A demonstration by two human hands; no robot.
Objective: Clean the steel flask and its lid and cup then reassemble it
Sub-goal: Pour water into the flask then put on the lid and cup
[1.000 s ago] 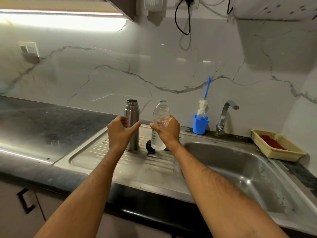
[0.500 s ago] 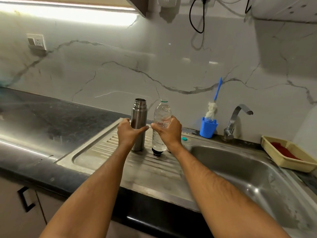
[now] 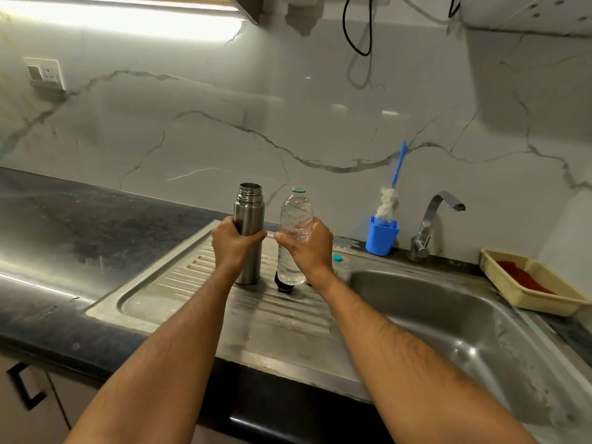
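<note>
Flask steadied, water bottle ready.

My left hand (image 3: 235, 248) gripped the open steel flask (image 3: 249, 232) upright; beside it my right hand (image 3: 309, 251) clasped the uncapped water bottle (image 3: 295, 219), probably for pouring.

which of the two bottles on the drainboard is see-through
The plastic water bottle, gripped by the right hand. It is clear with a green neck ring; the steel flask in the left hand is opaque metal.
</note>
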